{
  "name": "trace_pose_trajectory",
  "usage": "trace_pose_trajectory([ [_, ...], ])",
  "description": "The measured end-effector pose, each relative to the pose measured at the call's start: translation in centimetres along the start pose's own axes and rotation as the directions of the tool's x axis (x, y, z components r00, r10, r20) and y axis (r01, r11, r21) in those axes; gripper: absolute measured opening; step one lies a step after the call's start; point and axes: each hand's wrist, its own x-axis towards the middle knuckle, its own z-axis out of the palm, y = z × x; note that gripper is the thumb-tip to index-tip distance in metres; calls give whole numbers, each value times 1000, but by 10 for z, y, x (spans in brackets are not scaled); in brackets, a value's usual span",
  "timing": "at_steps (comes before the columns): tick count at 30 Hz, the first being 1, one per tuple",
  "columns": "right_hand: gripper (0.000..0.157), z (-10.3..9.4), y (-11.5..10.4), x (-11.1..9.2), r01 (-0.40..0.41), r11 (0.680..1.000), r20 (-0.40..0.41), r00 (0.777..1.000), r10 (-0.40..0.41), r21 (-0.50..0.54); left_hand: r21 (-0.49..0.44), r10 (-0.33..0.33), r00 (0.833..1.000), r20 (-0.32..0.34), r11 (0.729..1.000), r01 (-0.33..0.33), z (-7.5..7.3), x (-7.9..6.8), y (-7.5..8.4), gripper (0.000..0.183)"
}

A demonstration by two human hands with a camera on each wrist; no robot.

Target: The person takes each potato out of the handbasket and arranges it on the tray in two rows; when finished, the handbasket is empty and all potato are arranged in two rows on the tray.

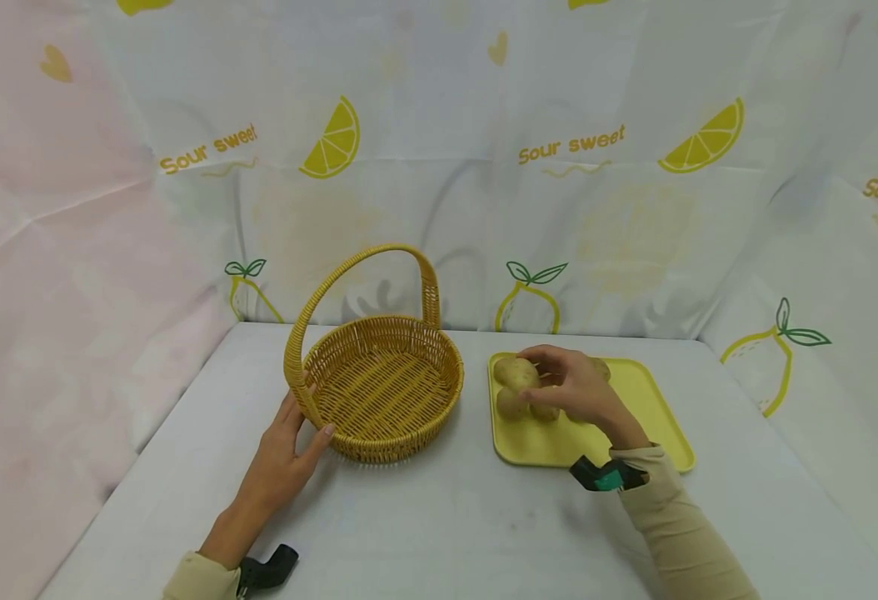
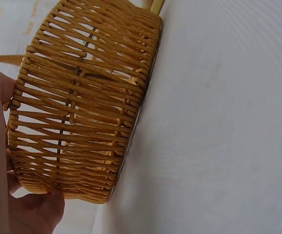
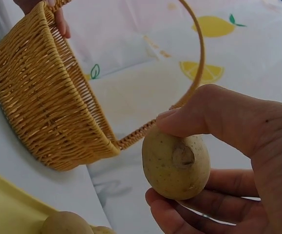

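Observation:
My right hand [image 1: 577, 387] pinches a potato [image 3: 175, 161] between thumb and fingers, above the left part of a yellow tray [image 1: 664, 425]. Under and beside it, several more potatoes [image 1: 511, 405] sit on the tray, some partly covered by the hand. A round wicker basket [image 1: 386, 446] with a tall arched handle [image 1: 356, 258] stands upright on the table to the left, and its woven floor shows bare. At the basket's left side my left hand [image 1: 283, 458] holds the wall near the handle's base, thumb at the rim. The left wrist view shows fingers against the wicker wall [image 2: 82, 97].
The table [image 1: 439, 533] has a white cover. Behind it and at both sides hangs a white cloth [image 1: 439, 208] printed with lemons. A strip of table separates the basket from the tray. Each wrist wears a small black device [image 1: 268, 569].

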Motion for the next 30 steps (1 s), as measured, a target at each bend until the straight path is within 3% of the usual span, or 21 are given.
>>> trace_pose_trajectory([
  [20, 48, -27, 14, -19, -32, 996, -65, 998, 27, -81, 4, 3, 1000, -4, 1000, -3, 1, 0, 1, 71],
  [30, 50, -43, 23, -34, -85, 987, -117, 991, 70, -134, 1, -36, 999, 11, 999, 36, 0, 1, 1, 72],
])
